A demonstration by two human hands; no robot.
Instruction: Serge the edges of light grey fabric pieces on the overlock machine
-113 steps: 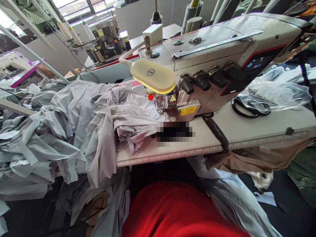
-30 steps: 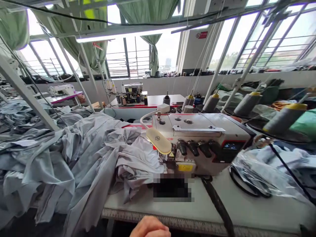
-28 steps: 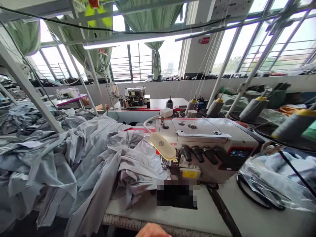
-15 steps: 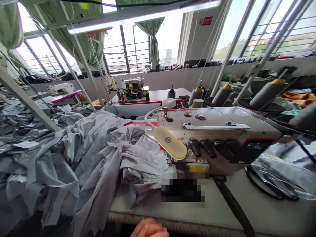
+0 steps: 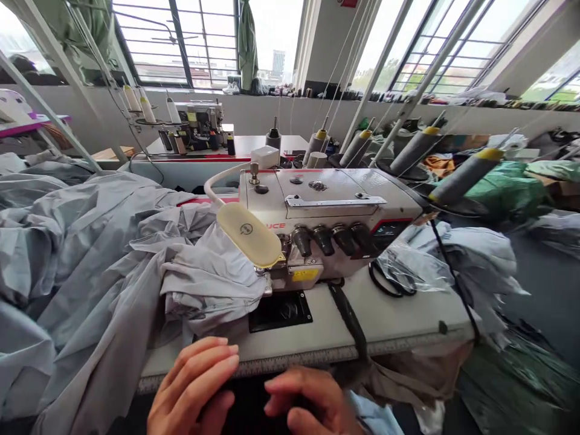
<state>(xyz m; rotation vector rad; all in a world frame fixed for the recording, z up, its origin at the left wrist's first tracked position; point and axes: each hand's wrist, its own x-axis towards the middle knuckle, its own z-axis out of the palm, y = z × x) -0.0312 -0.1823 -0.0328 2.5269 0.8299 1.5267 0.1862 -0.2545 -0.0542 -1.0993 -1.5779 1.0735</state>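
My left hand [image 5: 194, 386] is low at the front edge of the white sewing table [image 5: 403, 314], its fingers stretched out side by side. My right hand [image 5: 312, 402] is just right of it with the fingers curled; a dark shape lies between the two hands and I cannot make it out. Neither hand touches the grey fabric [image 5: 208, 284] bunched at the left of the overlock sewing machine [image 5: 335, 217]. The machine's cream lamp head [image 5: 249, 234] hangs over the needle area.
A big heap of grey cloth [image 5: 77, 241] covers the left side. Black scissors [image 5: 390, 284] and a clear plastic bag [image 5: 408, 266] lie right of the machine. A black strap [image 5: 350, 320] runs over the table's front. Grey thread cones [image 5: 462, 175] stand behind. Another sewing machine [image 5: 199, 124] sits farther back.
The view swung up to the windows and has come back down and left. Both hands now show at the table's front edge; before, only one hand's top peeked in.
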